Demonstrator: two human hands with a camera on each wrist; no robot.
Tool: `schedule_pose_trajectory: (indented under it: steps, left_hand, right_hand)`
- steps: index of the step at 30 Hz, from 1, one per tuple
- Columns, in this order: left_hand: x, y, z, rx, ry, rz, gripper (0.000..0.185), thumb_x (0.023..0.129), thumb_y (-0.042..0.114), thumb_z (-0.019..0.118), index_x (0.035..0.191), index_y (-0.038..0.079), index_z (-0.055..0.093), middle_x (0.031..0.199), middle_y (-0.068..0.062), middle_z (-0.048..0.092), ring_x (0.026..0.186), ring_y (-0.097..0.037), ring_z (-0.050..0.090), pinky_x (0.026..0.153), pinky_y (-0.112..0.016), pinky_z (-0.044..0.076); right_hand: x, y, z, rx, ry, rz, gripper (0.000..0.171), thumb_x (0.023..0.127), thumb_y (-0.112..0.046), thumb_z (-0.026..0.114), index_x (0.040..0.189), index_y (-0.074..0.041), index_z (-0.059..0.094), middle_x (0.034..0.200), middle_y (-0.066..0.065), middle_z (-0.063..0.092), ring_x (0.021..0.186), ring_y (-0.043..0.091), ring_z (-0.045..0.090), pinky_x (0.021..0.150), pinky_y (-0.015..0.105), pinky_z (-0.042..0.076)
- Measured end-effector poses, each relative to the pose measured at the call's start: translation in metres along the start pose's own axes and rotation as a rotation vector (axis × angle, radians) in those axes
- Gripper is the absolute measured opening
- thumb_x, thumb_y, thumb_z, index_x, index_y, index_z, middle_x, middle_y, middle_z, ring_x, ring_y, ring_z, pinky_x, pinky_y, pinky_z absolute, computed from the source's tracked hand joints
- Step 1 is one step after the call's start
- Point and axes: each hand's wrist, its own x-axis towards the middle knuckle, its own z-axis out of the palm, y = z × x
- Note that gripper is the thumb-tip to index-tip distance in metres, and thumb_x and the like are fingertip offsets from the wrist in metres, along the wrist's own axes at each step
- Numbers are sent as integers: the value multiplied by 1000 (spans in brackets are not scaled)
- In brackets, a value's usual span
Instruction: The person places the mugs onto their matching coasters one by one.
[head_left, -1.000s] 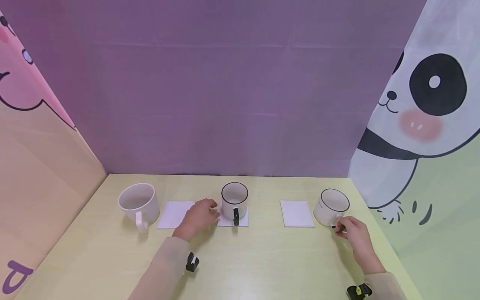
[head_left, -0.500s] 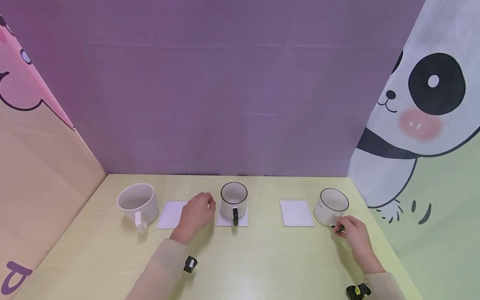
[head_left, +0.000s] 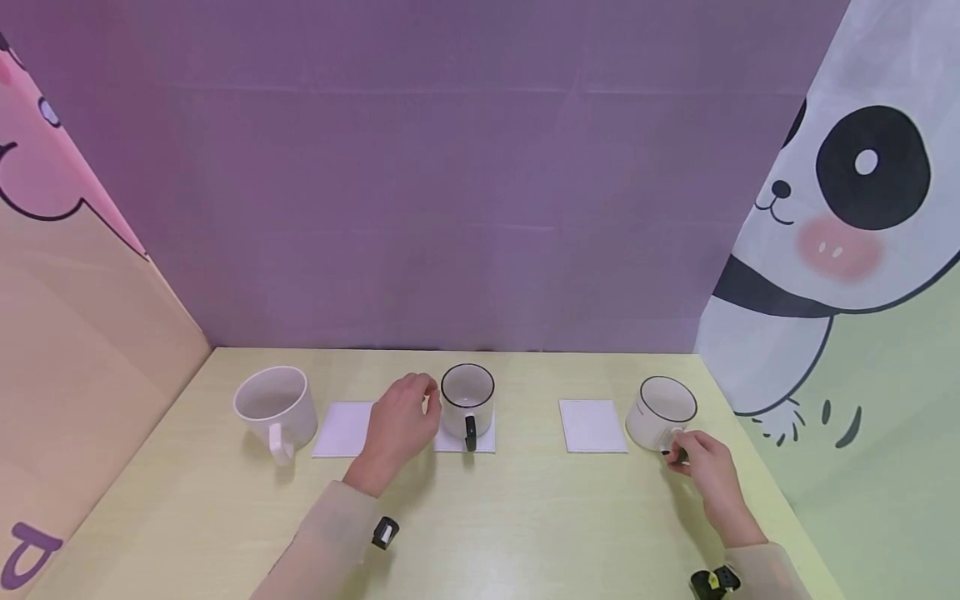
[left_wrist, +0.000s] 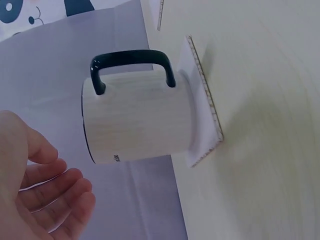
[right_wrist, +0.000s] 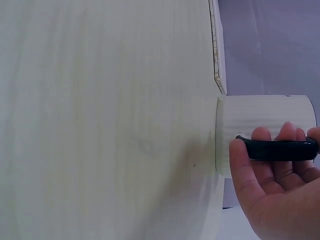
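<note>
In the head view, a white mug with a black rim and black handle [head_left: 471,433] stands on the middle white coaster [head_left: 486,443]. Just left of that mug is my left hand [head_left: 401,421], its fingers loosely bent. The left wrist view shows a gap between these fingers [left_wrist: 72,210] and the mug [left_wrist: 140,117], with nothing held. At the right, my right hand [head_left: 711,471] grips the black handle [right_wrist: 277,150] of a second black-rimmed white mug [head_left: 651,423]. That mug stands upright beside the right coaster [head_left: 594,427].
A larger all-white mug [head_left: 291,417] stands at the far left of the table [head_left: 510,525]. Between it and my left hand lies another white coaster [head_left: 341,432], partly covered by the hand. A purple backdrop [head_left: 450,208] rises behind the table's back edge.
My left hand first shifted slightly left, then up and back toward the middle mug's rim, its fingers drawing together. The right hand keeps its grip and the mugs stay in place.
</note>
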Motion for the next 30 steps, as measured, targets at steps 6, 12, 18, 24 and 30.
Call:
schedule_pose_trajectory:
  steps: [6, 12, 18, 24, 30]
  left_hand:
    - [1, 11, -3, -16, 19, 44, 6, 92, 9, 63, 95, 5, 68, 93, -7, 68, 87, -27, 66, 67, -44, 56]
    - [-1, 19, -2, 0, 46, 129, 5, 90, 6, 64, 93, 5, 68, 90, -7, 67, 84, -28, 65, 62, -42, 56]
    - [-2, 28, 1, 25, 89, 225, 6, 89, 5, 66, 94, 3, 68, 89, -8, 66, 78, -28, 63, 59, -40, 54]
    - [-4, 38, 1, 12, 88, 260, 6, 90, 7, 66, 95, 3, 68, 88, -7, 64, 75, -26, 61, 59, -39, 53]
    - [-7, 45, 1, 12, 82, 278, 7, 91, 10, 66, 95, 4, 68, 91, -6, 65, 78, -27, 62, 63, -40, 54]
  right_hand:
    - [-1, 0, 0, 5, 6, 16, 30, 107, -15, 45, 96, 10, 56, 81, 3, 58, 77, 9, 59, 76, 27, 58]
    - [0, 1, 0, 10, 9, 18, 29, 107, -16, 46, 96, 9, 57, 82, 3, 58, 76, 8, 59, 77, 27, 59]
    - [0, 4, 0, 16, 10, 19, 30, 108, -17, 45, 97, 8, 57, 82, 2, 58, 77, 8, 59, 78, 28, 59]
    - [-1, 4, 1, 19, 19, 22, 30, 107, -16, 45, 97, 9, 57, 83, 3, 58, 77, 8, 59, 78, 28, 59]
    - [0, 4, 2, 26, 22, 18, 30, 107, -16, 46, 99, 10, 57, 83, 4, 59, 79, 9, 59, 78, 28, 59]
